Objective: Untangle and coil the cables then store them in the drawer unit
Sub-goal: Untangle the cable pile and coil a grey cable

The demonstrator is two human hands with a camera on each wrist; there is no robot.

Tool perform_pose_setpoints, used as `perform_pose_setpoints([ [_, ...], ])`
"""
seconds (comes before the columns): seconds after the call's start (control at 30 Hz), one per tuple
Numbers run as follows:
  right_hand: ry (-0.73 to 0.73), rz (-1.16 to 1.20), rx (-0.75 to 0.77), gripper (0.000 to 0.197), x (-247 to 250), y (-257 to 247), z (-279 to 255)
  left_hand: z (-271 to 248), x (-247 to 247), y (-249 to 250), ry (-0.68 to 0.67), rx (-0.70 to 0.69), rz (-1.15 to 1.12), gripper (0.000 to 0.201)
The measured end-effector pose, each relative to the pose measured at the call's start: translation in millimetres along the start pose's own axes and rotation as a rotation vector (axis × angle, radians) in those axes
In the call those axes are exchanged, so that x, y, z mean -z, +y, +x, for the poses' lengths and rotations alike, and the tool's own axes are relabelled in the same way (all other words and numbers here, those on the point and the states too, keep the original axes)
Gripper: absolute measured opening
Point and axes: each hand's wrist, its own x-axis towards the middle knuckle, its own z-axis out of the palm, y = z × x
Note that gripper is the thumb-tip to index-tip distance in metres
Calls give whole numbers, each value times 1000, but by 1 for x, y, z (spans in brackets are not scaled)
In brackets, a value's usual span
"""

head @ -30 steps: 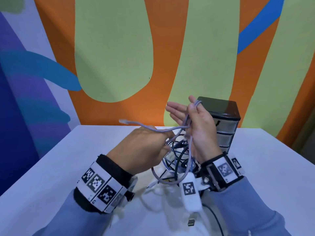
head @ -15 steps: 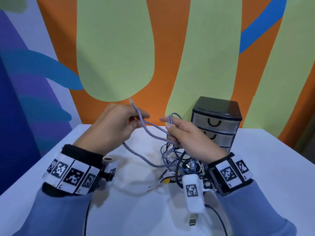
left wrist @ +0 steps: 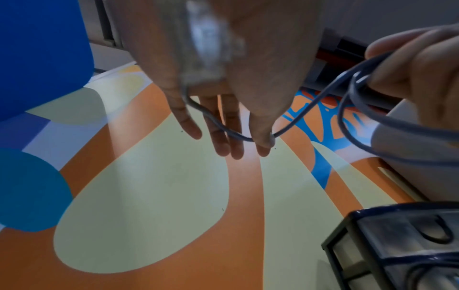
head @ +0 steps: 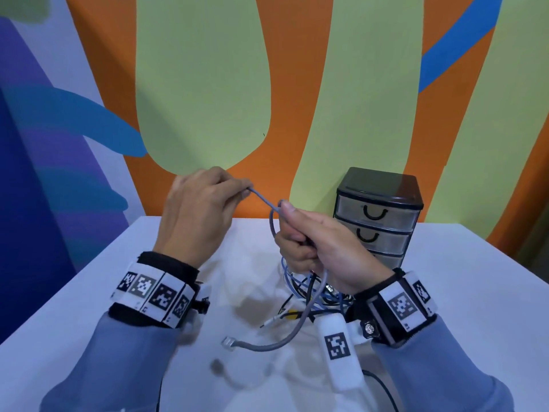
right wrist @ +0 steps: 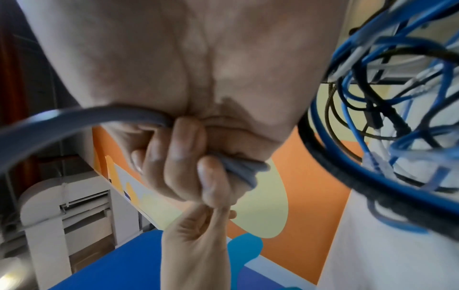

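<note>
My left hand [head: 205,209] pinches a grey cable [head: 264,199] between thumb and fingertip; in the left wrist view the cable [left wrist: 310,102] crosses my fingers and a blurred clear plug [left wrist: 211,39] lies near the palm. My right hand [head: 312,242] grips several loops of the same cable in its fist [right wrist: 238,168], thumb on top. A short span runs between the hands. A tail with a clear plug [head: 228,343] hangs down from the right hand to just above the table. Under the right hand lies a tangle of blue, black and white cables [head: 309,289].
A small three-drawer unit [head: 377,215] with a black top stands at the table's back, just right of my right hand, all drawers closed. The white table [head: 118,292] ends at a painted wall. A thin black cable [head: 383,391] trails off the near edge.
My left hand has moved right, close to the right hand, so only a short stretch of cable spans them. The right hand has lifted slightly. A plug end now dangles low in front.
</note>
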Motion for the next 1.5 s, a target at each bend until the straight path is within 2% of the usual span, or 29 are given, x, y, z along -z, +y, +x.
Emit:
perform_pose_setpoints([
  [0.07,-4,120,35,44,0,-1,0,0,-3,7,-71,4,25,18],
  [0.13,-5,230,63,44,1,-2,0,-2,-9,15,-198,2,21,13],
  [0.27,-19,400,130,43,6,-2,2,-8,-23,25,-409,8,-143,18],
  [0.33,-36,470,127,43,9,-3,2,-10,-29,28,-391,30,-237,16],
  [0.43,-123,579,80,45,15,-2,1,-11,-33,31,-249,104,-264,20],
  [0.47,-142,606,72,44,16,-1,1,-10,-33,32,-217,155,-337,18],
  [0.53,-152,636,73,43,17,1,1,-5,-28,35,-243,312,-624,20],
  [0.67,-48,620,107,45,13,3,5,1,-16,52,-316,624,-1200,30],
  [0.73,52,568,146,45,11,4,8,1,-13,56,-297,686,-1360,27],
  [0.77,114,537,161,45,11,5,10,1,-13,56,-288,674,-1378,25],
  [0.87,296,414,186,43,10,11,15,-1,-15,53,-272,580,-1233,16],
  [0.93,400,238,203,44,9,15,17,-2,-17,52,-253,591,-1162,14],
  [1.07,601,-610,375,51,11,20,14,1,-12,48,-208,647,-1191,13],
  [1.1,625,-721,409,49,12,20,12,2,-9,47,-208,656,-1223,12],
  [1.23,659,-718,419,47,14,21,12,3,-5,51,-206,655,-1278,14],
  [1.3,712,-674,389,49,17,25,14,3,-6,55,-174,604,-1204,25],
  [1.4,755,-582,363,49,24,29,17,0,-8,57,-68,356,-908,70],
  [1.43,747,-561,356,48,27,31,18,-1,-9,57,-48,242,-768,72],
  [1.5,693,-544,343,47,27,32,19,-2,-9,55,-63,59,-483,57],
])
